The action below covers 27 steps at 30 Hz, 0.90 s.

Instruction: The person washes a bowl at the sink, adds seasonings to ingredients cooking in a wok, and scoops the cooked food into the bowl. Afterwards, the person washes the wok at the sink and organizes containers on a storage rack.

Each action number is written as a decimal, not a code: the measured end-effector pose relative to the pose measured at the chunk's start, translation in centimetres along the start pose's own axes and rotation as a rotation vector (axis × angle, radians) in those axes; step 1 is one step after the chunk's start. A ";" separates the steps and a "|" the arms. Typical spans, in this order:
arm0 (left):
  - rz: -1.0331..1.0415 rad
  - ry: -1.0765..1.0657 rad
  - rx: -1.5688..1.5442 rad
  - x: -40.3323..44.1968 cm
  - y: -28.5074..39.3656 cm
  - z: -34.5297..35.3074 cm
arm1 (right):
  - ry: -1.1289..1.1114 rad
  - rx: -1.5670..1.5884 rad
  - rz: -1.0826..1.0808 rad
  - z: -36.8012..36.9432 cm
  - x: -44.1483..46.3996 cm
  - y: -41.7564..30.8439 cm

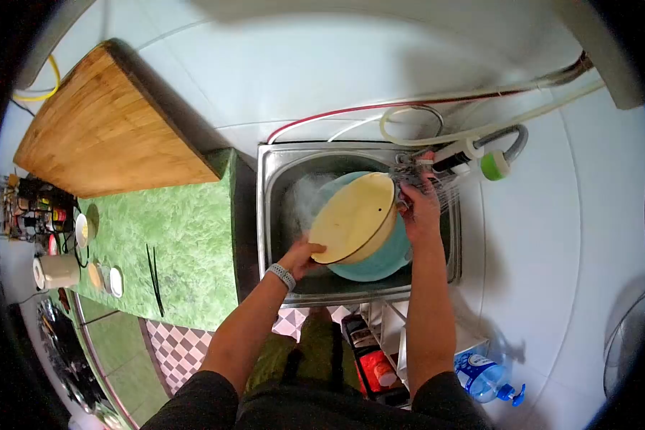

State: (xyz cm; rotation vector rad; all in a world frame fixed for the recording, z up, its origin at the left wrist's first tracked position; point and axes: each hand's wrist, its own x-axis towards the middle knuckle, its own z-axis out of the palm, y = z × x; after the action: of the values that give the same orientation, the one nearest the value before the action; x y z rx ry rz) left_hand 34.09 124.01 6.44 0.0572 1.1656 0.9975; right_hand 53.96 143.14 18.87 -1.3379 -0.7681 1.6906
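Note:
A yellow bowl with a dark rim (351, 215) is tilted over the metal sink (264, 215). My left hand (301, 256) grips its lower left edge, thumb on the inside. At the bowl's right edge is my right hand (421, 204), with its fingers bent near the rim; water spray hides part of them. Water fans out from the tap (451, 158), which has a green-ended fitting (494, 165) beside it. Beneath the yellow bowl, a larger light-blue basin (369, 269) sits in the sink. Steam or mist rises left of the bowl.
Left of the sink is a green counter (193, 244) with a wooden board (115, 129), black chopsticks (155, 279) and small dishes. Hoses (380, 107) run along the wall behind. A blue soap bottle (484, 376) stands at the lower right.

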 end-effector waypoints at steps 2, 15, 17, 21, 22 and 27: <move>-0.113 -0.037 -0.138 -0.7 -0.1 -0.6 | 0.036 0.228 0.070 -0.5 0.7 1.1; -0.408 -0.550 -0.980 -0.4 -1.1 -0.2 | 0.088 0.305 0.195 -6.1 -2.6 3.8; -0.326 -0.236 -0.736 0.4 -1.3 1.5 | 0.114 0.294 0.211 -6.8 -3.5 3.8; -0.258 -0.148 -0.500 0.9 -0.8 5.7 | 0.107 0.387 0.168 -7.7 -5.6 2.8; -0.153 -0.054 -0.267 -0.3 0.4 7.7 | 0.111 0.412 0.189 -8.6 -5.6 3.0; 0.025 0.044 0.168 -0.7 2.3 11.5 | 0.140 0.256 0.211 -9.4 -7.4 1.3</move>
State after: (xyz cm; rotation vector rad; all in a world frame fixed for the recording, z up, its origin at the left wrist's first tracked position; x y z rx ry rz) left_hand 41.62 129.94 13.23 0.1847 1.2894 0.9252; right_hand 63.42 135.75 18.82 -1.3746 -0.3257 1.7668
